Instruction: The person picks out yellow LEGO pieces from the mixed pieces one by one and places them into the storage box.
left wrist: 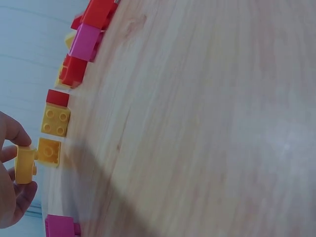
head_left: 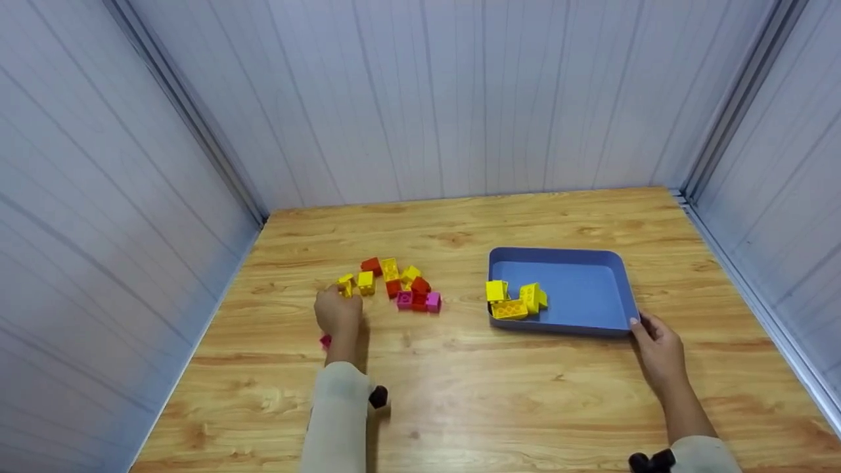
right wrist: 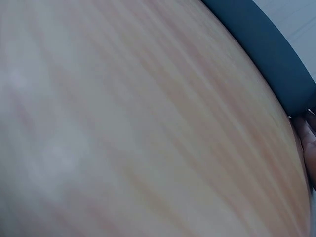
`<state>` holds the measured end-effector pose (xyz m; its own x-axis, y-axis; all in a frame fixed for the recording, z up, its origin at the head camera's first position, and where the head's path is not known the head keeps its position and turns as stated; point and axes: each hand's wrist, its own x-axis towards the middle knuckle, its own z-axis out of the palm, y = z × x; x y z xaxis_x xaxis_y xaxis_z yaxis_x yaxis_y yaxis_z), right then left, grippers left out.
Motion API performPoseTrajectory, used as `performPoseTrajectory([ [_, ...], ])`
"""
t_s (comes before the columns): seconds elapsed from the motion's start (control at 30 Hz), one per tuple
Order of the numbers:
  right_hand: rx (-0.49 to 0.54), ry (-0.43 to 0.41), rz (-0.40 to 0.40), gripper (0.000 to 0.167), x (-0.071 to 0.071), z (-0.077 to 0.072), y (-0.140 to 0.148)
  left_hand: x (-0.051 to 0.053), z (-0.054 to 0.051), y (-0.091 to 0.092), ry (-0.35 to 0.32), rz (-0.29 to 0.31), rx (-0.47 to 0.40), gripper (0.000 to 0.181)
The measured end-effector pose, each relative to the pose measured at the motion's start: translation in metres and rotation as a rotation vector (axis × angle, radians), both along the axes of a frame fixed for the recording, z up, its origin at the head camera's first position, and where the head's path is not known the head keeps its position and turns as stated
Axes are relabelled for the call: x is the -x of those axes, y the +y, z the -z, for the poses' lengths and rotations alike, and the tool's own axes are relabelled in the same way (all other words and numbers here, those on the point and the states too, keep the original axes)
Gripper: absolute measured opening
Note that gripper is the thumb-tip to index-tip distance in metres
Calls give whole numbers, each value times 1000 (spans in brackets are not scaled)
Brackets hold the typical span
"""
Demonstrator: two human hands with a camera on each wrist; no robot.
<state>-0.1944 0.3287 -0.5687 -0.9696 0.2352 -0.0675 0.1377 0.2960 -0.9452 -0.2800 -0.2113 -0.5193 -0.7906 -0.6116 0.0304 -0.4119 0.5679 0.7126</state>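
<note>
My left hand [head_left: 338,313] pinches a yellow toy brick [left wrist: 24,166] between thumb and fingers, at the left end of a group of loose bricks. Close by that brick is another yellow brick [left wrist: 49,151]; whether they touch I cannot tell. A magenta brick [head_left: 326,341] lies partly hidden beside the left wrist. At the near right corner of a blue tray [head_left: 578,289], my right hand [head_left: 662,351] holds the rim, its thumb on the edge. Several yellow bricks [head_left: 510,309] sit in the tray's near left corner. In the right wrist view only a few fingertips [right wrist: 305,133] show, beside the tray wall.
Red bricks [head_left: 371,265], yellow bricks [head_left: 389,268] and pink bricks [head_left: 433,302] lie together left of the tray. The wooden table [head_left: 460,387] is bounded by pale panel walls [head_left: 453,98] at the back and both sides.
</note>
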Motion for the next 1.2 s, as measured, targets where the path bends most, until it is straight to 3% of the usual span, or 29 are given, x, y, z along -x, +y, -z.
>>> performPoseTrajectory([
  [0.33,28,-1,9,67,1,1,-1,-18,2,22,104,67,48,27],
  [0.6,11,1,8,66,-1,1,-1,-26,2,37,166,152,75,28],
  [0.77,-3,9,8,64,1,0,-1,-30,2,51,218,210,137,27],
  [1.03,-22,10,-3,66,0,0,-1,-36,5,78,196,310,192,28],
  [1.2,-67,44,0,64,-1,1,0,-40,6,94,217,369,214,28],
])
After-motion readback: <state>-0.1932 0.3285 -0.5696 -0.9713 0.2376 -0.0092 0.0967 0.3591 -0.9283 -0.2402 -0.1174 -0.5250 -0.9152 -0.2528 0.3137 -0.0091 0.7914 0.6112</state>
